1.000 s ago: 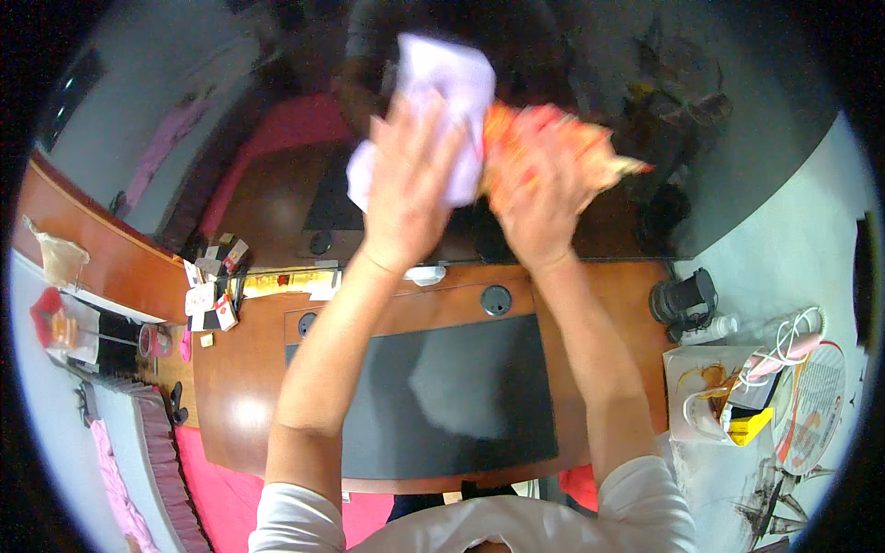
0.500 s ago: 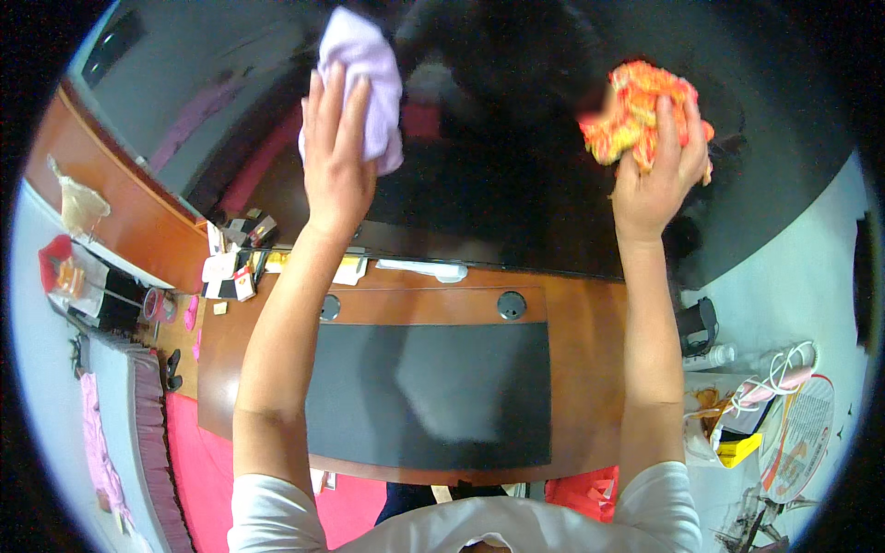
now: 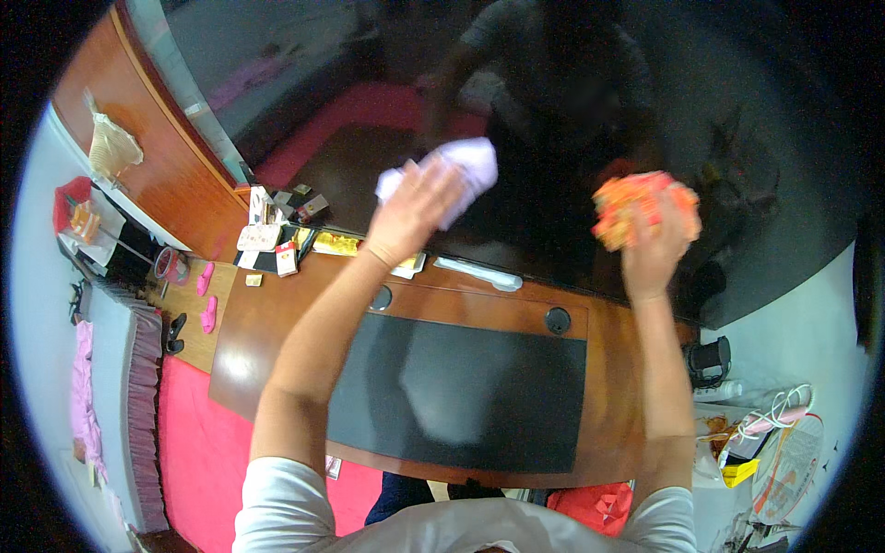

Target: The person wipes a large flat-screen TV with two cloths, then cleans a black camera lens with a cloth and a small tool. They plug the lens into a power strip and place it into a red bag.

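My left hand (image 3: pixel 412 210) presses a white cloth (image 3: pixel 466 164) flat against a large dark glossy screen (image 3: pixel 553 120) that stands behind the desk. To the right, my right hand (image 3: pixel 656 241) holds an orange patterned cloth (image 3: pixel 636 203) bunched against the same screen. Both arms reach up over the wooden desk (image 3: pixel 277 313) with its black desk mat (image 3: pixel 461 392). The screen shows dim reflections of a person and the room.
Small boxes and cards (image 3: pixel 277 230) crowd the desk's left end, with a tape roll (image 3: pixel 171 264) and pink clips (image 3: pixel 207 295) beside them. A white bar-shaped object (image 3: pixel 479 273) lies at the screen's foot. A fan (image 3: pixel 793 461), cables and a black cup (image 3: pixel 708 358) sit right.
My left hand with the white cloth has come down and rightward across the screen. My right hand with the orange cloth has also come lower on the screen.
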